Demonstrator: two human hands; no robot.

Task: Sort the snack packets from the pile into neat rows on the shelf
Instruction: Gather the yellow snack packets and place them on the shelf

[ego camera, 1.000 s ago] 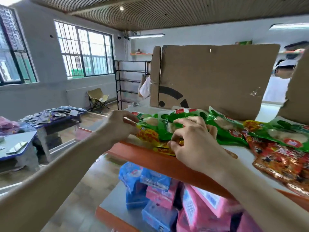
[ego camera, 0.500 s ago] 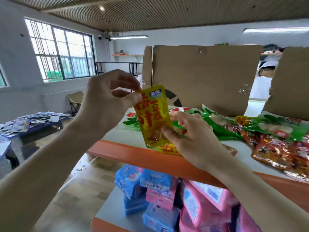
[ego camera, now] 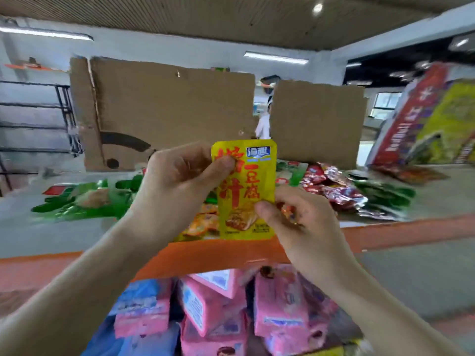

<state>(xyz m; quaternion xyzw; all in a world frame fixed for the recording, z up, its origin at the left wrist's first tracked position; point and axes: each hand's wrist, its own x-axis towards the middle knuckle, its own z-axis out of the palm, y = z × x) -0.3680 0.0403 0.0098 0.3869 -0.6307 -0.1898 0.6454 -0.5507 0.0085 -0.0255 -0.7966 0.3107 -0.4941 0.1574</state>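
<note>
A yellow snack packet (ego camera: 246, 181) with red lettering stands upright in the air above the front of the shelf. My left hand (ego camera: 177, 181) pinches its upper left edge between thumb and fingers. My right hand (ego camera: 295, 217) pinches its lower right part. Behind it, on the grey shelf top (ego camera: 51, 227), lies the pile: green packets (ego camera: 84, 199) on the left, more yellow-orange packets (ego camera: 203, 224) just under the held one, red foil packets (ego camera: 331, 186) and dark green ones (ego camera: 383, 194) on the right.
Cardboard sheets (ego camera: 169, 109) stand along the back of the shelf, with a person in white visible through the gap. The shelf has an orange front edge (ego camera: 218, 255). Pink and blue packs (ego camera: 218, 304) fill the level below. A tilted red and yellow box (ego camera: 431, 119) stands at far right.
My left hand pulled the yellow packet out of the pile and raised it; my right hand left the pile and now pinches its lower edge. The view has swung right.
</note>
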